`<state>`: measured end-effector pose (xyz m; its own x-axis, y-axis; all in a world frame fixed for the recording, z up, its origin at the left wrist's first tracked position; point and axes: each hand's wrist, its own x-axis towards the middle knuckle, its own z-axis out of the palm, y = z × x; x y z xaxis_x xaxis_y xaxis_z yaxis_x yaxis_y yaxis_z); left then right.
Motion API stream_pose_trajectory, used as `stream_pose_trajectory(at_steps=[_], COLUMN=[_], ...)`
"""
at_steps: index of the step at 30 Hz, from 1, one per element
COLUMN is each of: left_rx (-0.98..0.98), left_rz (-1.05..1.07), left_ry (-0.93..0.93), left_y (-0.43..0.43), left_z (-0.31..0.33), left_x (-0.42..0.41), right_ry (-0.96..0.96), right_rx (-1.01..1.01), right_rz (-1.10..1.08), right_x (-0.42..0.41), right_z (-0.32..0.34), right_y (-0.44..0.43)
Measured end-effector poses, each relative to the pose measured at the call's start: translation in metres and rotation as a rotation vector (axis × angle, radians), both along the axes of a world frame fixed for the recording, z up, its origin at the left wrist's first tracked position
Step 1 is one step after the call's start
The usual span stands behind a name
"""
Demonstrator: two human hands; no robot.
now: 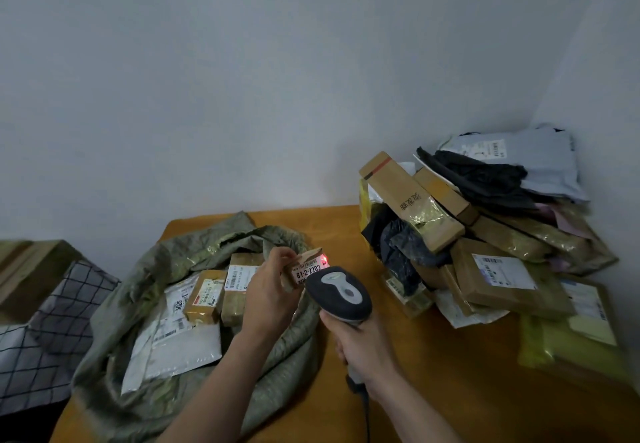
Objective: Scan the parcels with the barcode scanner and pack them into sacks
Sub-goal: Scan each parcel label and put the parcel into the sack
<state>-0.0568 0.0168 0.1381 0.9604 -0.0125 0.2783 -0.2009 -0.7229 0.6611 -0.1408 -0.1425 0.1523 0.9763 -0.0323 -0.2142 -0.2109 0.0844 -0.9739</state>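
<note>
Now left fingers [280, 254] pinch a box [306, 268] over the sack [287, 349] of parcels [204, 295] (right fingers [341, 347] grip the scanner [339, 292]).

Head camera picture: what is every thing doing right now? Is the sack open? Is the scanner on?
Sack: open, lying on the table, parcels inside.
Scanner: held in the right hand, red light shining on the label.
Small parcel: pinched in the left hand, above the sack, label facing the scanner.
Parcel pile: heaped on the table, outside the sack.
</note>
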Motion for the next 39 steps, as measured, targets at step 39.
stream_pose_trajectory(at_steps=[39], left_rx=[-0.228], left_rz=[0.571], left_ry=[0.54], left_y=[0.169], left_z=[-0.112], left_x=[-0.01], right_ry=[0.417], right_rx=[-0.066], right_rz=[0.111], right_x=[0.051], right_z=[-0.082], right_y=[0.104])
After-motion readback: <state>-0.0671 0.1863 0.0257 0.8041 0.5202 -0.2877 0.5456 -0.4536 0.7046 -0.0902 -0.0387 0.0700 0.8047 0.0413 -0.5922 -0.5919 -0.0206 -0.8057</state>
